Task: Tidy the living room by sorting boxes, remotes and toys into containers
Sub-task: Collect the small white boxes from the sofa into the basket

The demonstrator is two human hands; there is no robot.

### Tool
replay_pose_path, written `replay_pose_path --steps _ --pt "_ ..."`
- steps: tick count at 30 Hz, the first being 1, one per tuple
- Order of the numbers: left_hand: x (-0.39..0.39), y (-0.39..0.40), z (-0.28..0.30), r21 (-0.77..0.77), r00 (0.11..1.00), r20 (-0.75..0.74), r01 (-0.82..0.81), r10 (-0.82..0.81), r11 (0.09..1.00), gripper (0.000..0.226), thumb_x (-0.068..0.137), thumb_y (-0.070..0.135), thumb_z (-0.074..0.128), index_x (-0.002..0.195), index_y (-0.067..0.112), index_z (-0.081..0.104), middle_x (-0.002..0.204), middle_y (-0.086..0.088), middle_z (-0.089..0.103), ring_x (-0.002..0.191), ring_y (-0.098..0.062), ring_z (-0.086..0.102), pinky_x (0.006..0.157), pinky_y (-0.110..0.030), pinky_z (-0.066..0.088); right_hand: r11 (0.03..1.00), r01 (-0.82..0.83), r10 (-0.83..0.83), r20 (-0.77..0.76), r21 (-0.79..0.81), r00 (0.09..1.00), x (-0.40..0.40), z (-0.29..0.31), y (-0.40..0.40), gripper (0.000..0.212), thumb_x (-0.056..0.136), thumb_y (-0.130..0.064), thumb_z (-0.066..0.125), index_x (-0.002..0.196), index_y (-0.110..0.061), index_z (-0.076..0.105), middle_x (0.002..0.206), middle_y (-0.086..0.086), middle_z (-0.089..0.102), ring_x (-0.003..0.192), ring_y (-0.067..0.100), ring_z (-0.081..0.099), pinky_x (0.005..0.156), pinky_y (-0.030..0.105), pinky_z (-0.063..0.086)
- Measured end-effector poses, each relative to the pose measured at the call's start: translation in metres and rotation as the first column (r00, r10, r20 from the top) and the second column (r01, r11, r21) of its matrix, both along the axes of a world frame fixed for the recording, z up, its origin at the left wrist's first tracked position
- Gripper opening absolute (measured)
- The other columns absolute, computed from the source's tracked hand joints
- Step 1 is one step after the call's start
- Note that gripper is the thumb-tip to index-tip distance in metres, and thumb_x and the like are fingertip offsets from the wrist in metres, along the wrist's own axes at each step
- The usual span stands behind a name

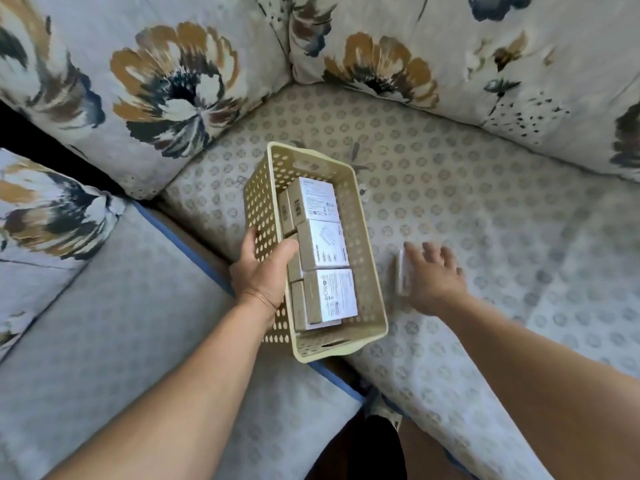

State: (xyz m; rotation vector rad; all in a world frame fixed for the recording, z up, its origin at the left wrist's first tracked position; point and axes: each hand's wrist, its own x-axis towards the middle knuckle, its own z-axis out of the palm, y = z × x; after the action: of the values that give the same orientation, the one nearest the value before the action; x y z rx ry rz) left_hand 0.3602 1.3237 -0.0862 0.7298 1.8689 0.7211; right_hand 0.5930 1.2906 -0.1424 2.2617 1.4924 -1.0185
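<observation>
A cream perforated plastic basket point(367, 258) is tilted above the sofa seat, and my left hand point(261, 271) grips its left wall. Inside lie several small white and tan boxes point(323, 249) packed in a row. Just right of the basket, my right hand point(433, 277) hovers with fingers spread over one more small white box point(401, 273) lying on the cushion. That box is blurred and partly hidden by the hand; I cannot tell whether the fingers touch it.
The seat cushion point(467, 188) has a dotted pattern. Floral back cushions point(166, 81) stand behind and to the left. A second seat cushion point(121, 323) with blue piping lies at the left, with a gap between the two.
</observation>
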Motion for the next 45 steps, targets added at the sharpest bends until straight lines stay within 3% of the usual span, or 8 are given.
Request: replay_pose_path --steps 4,7,11,15,19,28,39,45 --pt "0.002 0.003 0.004 -0.002 0.999 -0.022 0.045 -0.045 0.999 0.084 0.051 0.053 0.069 0.134 0.043 0.057 0.121 0.001 0.071 0.111 -0.026 0.067 0.101 -0.047 0.053 0.998 0.019 -0.020 0.013 0.064 1.000 0.001 0.003 0.003 0.088 0.080 -0.019 0.064 0.148 -0.027 0.008 0.151 0.006 0.020 0.141 0.034 0.012 0.116 0.044 0.019" --pt "0.003 -0.002 0.013 0.009 0.996 -0.027 0.081 -0.081 0.997 0.091 0.050 0.054 0.067 0.139 0.041 0.054 0.117 0.005 0.072 0.109 -0.022 0.067 0.101 -0.044 0.053 0.957 0.247 -0.244 -0.040 0.152 0.969 -0.007 0.023 0.015 0.096 0.078 -0.049 0.064 0.148 -0.018 0.007 0.148 0.014 0.025 0.137 0.034 0.021 0.113 0.045 0.024" --pt "0.008 -0.008 0.030 -0.002 0.991 -0.004 0.133 -0.133 0.991 0.096 0.049 0.054 0.067 0.143 0.041 0.051 0.127 0.006 0.066 0.116 -0.020 0.062 0.106 -0.041 0.049 0.814 0.450 -0.399 -0.209 0.368 0.893 -0.026 0.070 0.030 0.094 0.075 -0.057 0.056 0.148 -0.017 0.011 0.140 0.015 0.033 0.132 0.031 0.027 0.110 0.045 0.027" --pt "0.018 -0.017 0.052 -0.003 0.968 0.074 0.241 -0.240 0.971 0.095 0.054 0.047 0.067 0.146 0.036 0.049 0.131 0.004 0.064 0.121 -0.021 0.058 0.108 -0.040 0.046 0.741 0.505 -0.394 -0.322 0.442 0.861 -0.043 0.107 0.038 0.085 0.078 -0.050 0.053 0.147 -0.015 0.016 0.139 0.013 0.036 0.130 0.030 0.030 0.107 0.045 0.032" --pt "0.029 -0.025 0.069 0.037 0.932 0.126 0.338 -0.340 0.940 0.106 0.044 0.055 0.063 0.147 0.035 0.049 0.140 -0.002 0.061 0.129 -0.025 0.056 0.110 -0.048 0.044 0.685 0.537 -0.460 -0.280 0.492 0.843 -0.048 0.127 0.032 0.080 0.078 -0.050 0.053 0.141 -0.009 0.025 0.135 0.014 0.037 0.125 0.031 0.033 0.100 0.042 0.034" --pt "0.062 -0.043 0.076 0.065 0.827 0.283 0.489 -0.486 0.870 0.097 0.050 0.044 0.070 0.144 0.037 0.049 0.141 -0.006 0.061 0.129 -0.030 0.057 0.109 -0.053 0.044 0.567 0.591 -0.614 -0.183 0.574 0.768 -0.008 0.148 -0.013 0.072 0.083 -0.056 0.052 0.132 -0.008 0.031 0.134 0.014 0.033 0.123 0.031 0.031 0.098 0.042 0.036" --pt "0.168 -0.086 0.089 0.113 0.676 0.232 0.695 -0.699 0.710 0.108 0.045 0.050 0.064 0.150 0.032 0.043 0.149 0.000 0.051 0.133 -0.023 0.052 0.112 -0.047 0.042 0.341 0.702 -0.794 -0.208 0.625 0.571 0.091 0.141 -0.100 0.067 0.091 -0.054 0.039 0.143 -0.014 0.025 0.141 0.011 0.031 0.130 0.029 0.028 0.109 0.040 0.024" --pt "0.245 -0.104 0.072 0.081 0.649 0.185 0.738 -0.738 0.670 0.093 0.063 0.038 0.061 0.153 0.030 0.039 0.154 0.001 0.044 0.137 -0.021 0.045 0.113 -0.042 0.039 0.203 0.802 -0.871 -0.270 0.563 0.410 0.183 0.104 -0.147 0.061 0.095 -0.040 0.041 0.146 -0.014 0.022 0.148 0.012 0.024 0.136 0.030 0.020 0.112 0.040 0.018"
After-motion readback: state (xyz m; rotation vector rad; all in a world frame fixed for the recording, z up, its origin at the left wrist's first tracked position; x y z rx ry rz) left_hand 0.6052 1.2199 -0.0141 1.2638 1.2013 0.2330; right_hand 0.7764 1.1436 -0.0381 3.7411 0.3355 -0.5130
